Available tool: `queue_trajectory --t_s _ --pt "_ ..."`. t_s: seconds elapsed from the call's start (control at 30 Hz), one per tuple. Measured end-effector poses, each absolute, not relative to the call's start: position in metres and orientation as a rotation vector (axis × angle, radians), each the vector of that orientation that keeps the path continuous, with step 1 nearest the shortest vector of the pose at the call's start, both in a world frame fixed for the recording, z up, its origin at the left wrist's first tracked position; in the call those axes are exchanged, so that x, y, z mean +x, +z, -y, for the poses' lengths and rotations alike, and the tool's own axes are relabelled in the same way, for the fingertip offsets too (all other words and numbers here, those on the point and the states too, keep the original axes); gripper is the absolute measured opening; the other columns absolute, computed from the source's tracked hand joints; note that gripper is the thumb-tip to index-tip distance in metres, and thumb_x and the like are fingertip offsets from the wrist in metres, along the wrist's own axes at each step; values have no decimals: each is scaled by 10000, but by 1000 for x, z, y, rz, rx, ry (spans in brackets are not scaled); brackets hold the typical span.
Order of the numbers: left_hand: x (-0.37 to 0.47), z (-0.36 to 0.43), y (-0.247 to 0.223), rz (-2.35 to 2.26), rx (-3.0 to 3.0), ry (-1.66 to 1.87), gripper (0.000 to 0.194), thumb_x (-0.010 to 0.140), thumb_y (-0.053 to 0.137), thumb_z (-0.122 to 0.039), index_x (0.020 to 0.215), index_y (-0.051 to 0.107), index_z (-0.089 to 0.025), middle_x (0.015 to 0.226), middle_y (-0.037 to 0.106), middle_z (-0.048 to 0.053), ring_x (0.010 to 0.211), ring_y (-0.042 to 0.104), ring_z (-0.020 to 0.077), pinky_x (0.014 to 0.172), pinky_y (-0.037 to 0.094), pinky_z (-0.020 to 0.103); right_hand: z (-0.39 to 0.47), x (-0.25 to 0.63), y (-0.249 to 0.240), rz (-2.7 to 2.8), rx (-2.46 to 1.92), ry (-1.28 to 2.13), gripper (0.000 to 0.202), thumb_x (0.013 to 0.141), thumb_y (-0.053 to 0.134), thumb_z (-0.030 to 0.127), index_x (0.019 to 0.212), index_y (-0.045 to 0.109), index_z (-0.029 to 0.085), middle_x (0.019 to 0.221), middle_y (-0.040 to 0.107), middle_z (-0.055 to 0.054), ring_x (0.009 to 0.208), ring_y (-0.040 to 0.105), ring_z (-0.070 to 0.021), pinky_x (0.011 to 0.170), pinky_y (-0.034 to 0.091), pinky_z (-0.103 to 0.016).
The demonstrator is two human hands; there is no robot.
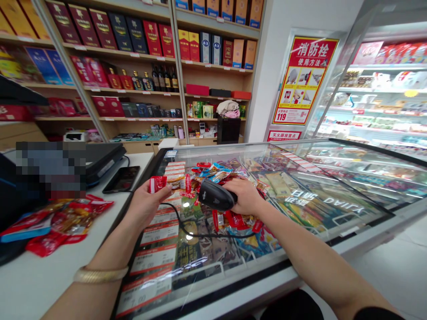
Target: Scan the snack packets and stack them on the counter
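My right hand (pixel 245 195) grips a black barcode scanner (pixel 216 194) over the glass lid of a chest freezer (pixel 200 271). The scanner's head points left, and its cable (pixel 213 235) loops across the glass. Between thumb and fingers, my left hand (pixel 147 198) pinches a small red snack packet (pixel 158 183), just left of the scanner. Beneath and behind the scanner lies a pile of red and blue snack packets (pixel 213 171), partly covered by my right hand. More snack packets (pixel 75 222) are heaped on the white counter to the left.
A dark phone (pixel 122 179) lies on the white counter (pixel 96 262) beside a black flat device (pixel 103 160). Price labels (pixel 156 255) line the freezer's left side. Shelves (pixel 133 49) of boxes and bottles stand behind; a lit display fridge (pixel 383 93) is at the right.
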State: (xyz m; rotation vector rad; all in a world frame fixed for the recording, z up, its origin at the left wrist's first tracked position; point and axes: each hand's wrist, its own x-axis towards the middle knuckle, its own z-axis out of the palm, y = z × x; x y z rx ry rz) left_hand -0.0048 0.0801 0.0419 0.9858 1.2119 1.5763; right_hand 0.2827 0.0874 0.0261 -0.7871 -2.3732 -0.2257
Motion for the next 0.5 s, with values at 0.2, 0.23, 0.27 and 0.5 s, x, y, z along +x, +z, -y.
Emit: queue_trajectory --t_s 0.2,0.23,0.27,0.5 --pt "-7 -78 44 -1387 1117 1635 419 452 805 -322 760 565 -167 671 620 -21 608 571 119 615 494 252 -86 283 26 2274 -729 -252 249 717 594 270 948 642 189 822 697 -59 727 589 -202 692 442 -314" --pt "-11 -77 46 -1494 1192 1655 402 483 789 -348 768 566 -171 659 608 -24 585 549 118 578 469 243 -86 283 26 2263 -724 -252 248 717 593 271 945 643 187 812 694 -60 721 587 -203 685 441 -314" --pt "-18 -75 50 -1626 1275 1677 381 519 770 -370 776 569 -175 650 596 -27 565 525 117 547 443 238 -85 284 26 2254 -722 -253 252 719 587 267 951 643 185 809 694 -61 716 585 -205 679 440 -315" --pt "-116 -42 75 -2339 1853 1715 396 745 565 -396 1061 669 -181 918 670 48 773 594 179 767 483 312 -84 285 28 2238 -673 -264 263 720 574 227 969 641 179 807 689 -70 700 586 -200 677 455 -307"
